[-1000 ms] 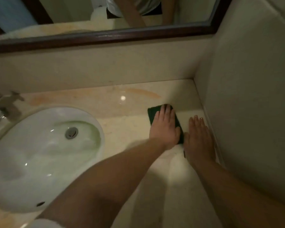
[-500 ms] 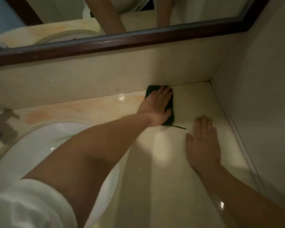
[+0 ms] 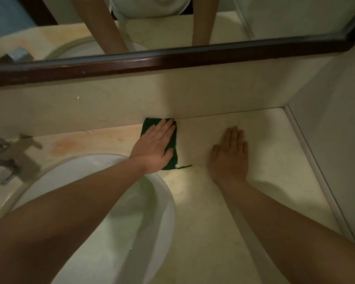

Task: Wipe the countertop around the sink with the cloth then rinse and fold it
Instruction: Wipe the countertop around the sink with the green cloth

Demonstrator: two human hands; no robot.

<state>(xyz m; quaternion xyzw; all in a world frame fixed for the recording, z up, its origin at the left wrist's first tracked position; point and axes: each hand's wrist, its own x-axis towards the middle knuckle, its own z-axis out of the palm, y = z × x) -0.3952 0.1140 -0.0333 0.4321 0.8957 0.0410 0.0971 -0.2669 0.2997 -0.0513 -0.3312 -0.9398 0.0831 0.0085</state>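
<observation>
Head: beige countertop [image 3: 254, 140] (orange stain by sink [image 3: 103, 201]), cloth [image 3: 173, 149] against backsplash.

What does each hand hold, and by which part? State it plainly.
Nothing is gripped. The left hand lies flat, palm down, over the middle of the green cloth, pressing it to the countertop. The right hand rests open on bare countertop.

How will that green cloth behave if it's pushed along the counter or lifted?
Likely floppy: the green cloth lies thin and flat under the left hand, with a loose thread trailing from its near corner. It probably slides easily, since the countertop looks smooth and glossy. Lifted, it would probably drape rather than hold shape, and it looks light.
</observation>
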